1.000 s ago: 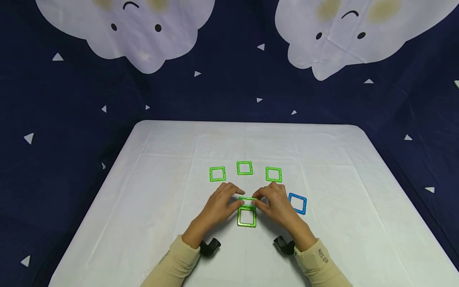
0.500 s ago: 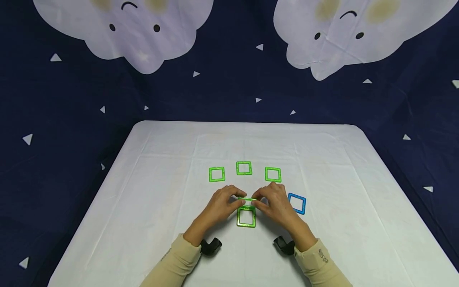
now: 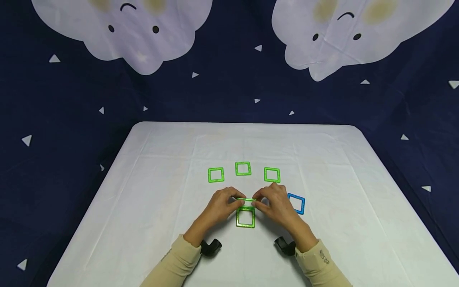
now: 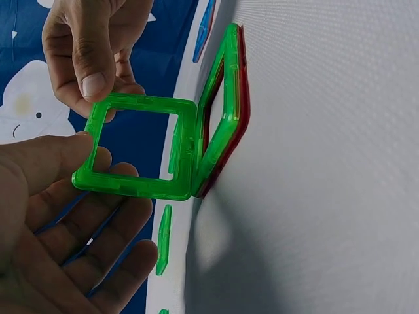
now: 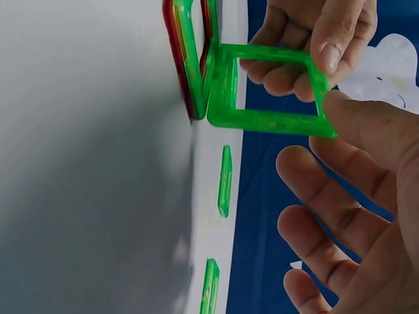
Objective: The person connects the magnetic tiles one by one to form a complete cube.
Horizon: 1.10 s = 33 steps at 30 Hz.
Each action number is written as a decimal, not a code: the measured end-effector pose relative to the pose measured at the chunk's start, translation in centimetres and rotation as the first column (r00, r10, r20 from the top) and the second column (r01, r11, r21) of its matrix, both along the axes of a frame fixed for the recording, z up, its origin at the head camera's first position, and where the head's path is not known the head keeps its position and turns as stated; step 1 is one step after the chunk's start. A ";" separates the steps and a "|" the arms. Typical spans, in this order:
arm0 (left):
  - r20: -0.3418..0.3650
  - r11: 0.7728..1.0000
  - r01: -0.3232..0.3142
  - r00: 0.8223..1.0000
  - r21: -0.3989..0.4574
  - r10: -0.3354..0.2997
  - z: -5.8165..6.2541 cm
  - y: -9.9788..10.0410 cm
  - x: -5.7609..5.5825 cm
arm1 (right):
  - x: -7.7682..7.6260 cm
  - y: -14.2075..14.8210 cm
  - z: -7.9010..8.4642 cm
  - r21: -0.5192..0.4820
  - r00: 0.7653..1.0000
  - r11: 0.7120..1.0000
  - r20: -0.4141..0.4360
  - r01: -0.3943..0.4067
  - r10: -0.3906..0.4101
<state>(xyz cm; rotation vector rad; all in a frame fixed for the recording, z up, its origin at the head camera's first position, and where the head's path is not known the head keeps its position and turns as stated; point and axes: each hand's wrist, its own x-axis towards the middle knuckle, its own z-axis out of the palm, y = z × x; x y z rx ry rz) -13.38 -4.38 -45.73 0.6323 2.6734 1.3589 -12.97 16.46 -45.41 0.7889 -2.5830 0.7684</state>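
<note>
Both hands hold a green square magnetic tile (image 4: 144, 102) on edge, an open frame standing up from the table. My left hand (image 3: 220, 203) pinches its left upper corner between thumb and forefinger, the other fingers loosely spread. At the opposite corner, my right hand (image 3: 277, 201) pinches it the same way. The tile's lower edge meets the far edge of a second green square tile (image 3: 245, 226), which lies flat nearer the body. Under that flat one a red layer (image 4: 243, 111) shows along its side in both wrist views.
Beyond the hands, three green square tiles lie spaced in an arc: left (image 3: 209, 175), middle (image 3: 243, 174) and right (image 3: 265, 174). A blue square tile (image 3: 303, 205) lies beside the right hand, partly covered by it. The white-covered table (image 3: 161, 223) meets a dark blue cloth backdrop (image 3: 229, 99).
My left forefinger has come down slightly onto the top edge of the raised tile. The right hand and the flat tiles stay in place; the head view has shifted a little.
</note>
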 end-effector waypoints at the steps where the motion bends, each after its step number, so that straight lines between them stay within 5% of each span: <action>1: -0.002 1.000 -0.002 1.000 0.004 0.002 0.0 0.0 0.0 | 0.0 0.1 0.1 0.000 1.000 1.000 0.007 0.002 -0.002; 12: -0.009 0.999 -0.020 1.000 0.048 0.020 0.0 -0.2 0.5 | -0.6 1.7 0.8 -0.089 0.997 0.996 0.083 -0.003 0.011; 33: -0.066 0.994 -0.103 0.992 0.038 0.106 0.0 -0.2 1.7 | -3.3 3.7 0.7 -0.103 0.997 0.991 0.026 0.079 -0.077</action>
